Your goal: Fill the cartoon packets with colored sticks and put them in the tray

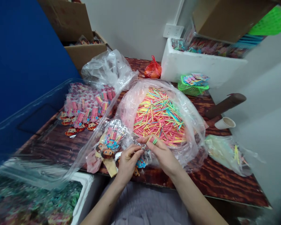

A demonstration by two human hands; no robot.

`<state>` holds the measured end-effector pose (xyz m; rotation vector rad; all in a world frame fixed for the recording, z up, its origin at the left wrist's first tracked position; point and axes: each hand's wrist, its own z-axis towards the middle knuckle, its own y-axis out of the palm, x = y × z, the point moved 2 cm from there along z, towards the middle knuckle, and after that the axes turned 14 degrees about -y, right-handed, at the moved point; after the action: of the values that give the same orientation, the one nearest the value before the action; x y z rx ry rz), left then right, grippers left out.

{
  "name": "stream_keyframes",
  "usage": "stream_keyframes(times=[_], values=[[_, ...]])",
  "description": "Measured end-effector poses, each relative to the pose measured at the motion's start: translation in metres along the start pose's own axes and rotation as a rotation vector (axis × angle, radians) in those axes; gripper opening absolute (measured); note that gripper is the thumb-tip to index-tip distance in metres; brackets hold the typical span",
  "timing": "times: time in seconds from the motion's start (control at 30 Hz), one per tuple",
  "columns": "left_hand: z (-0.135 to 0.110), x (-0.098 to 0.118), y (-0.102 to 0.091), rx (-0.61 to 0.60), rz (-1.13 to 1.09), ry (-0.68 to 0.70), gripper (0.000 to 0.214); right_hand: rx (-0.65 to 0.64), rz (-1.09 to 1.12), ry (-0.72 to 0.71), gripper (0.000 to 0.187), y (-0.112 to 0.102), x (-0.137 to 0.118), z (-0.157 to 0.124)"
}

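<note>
My left hand (128,161) is closed in a pinch on the edge of a small clear plastic packet (147,153), partly hidden between my hands. My right hand (163,155) is closed round a few short pink and green sticks (152,140), close to the packet. Just beyond them lies a large clear bag (194,131), open at the top and heaped with pink, yellow, green and blue sticks (159,115). Left of my hands is a pile of clear packets with cartoon-face cards (111,140). More such cards show under my left hand.
Filled pink packets (84,106) lie on the dark wooden table (227,178) behind a clear plastic sheet or bin wall. A white foam box (201,64), green basket (192,89), red bag (153,69), paper cup (225,123) and small plastic bag (222,151) stand around. An open carton (87,53) is at back left.
</note>
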<state>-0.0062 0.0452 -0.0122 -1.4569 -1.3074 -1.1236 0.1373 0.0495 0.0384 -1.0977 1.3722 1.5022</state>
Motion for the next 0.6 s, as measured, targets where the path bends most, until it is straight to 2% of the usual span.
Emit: stream_keyframes(times=[0.03,0.1,0.17,0.3,0.37,0.43,0.5,0.6], values=[[0.0,0.002,-0.001,0.002,-0.022,0.006,0.014,-0.008,-0.074,-0.035,0.024,0.003,-0.002,-0.004],[-0.001,0.005,-0.006,0.02,-0.062,0.003,0.014,0.052,-0.213,-0.151,0.032,0.01,-0.005,-0.011],[-0.003,0.006,-0.012,0.039,-0.091,-0.023,0.015,0.094,-0.373,-0.305,0.028,0.019,-0.007,-0.018],[-0.008,0.003,-0.028,0.055,-0.13,-0.103,0.019,-0.013,-0.664,-0.485,0.019,0.042,-0.004,-0.024],[-0.01,0.001,-0.035,0.046,-0.15,-0.141,0.023,-0.084,-0.684,-0.506,0.023,0.051,-0.004,-0.027],[-0.013,0.002,-0.042,0.022,-0.157,-0.169,0.027,-0.152,-0.619,-0.519,0.035,0.057,-0.006,-0.03],[-0.014,0.007,-0.049,0.015,-0.169,-0.179,0.026,-0.155,-0.556,-0.512,0.044,0.054,-0.007,-0.033],[-0.011,0.021,-0.061,0.078,-0.214,-0.191,0.025,-0.024,-0.632,-0.467,0.028,0.024,0.001,-0.028]])
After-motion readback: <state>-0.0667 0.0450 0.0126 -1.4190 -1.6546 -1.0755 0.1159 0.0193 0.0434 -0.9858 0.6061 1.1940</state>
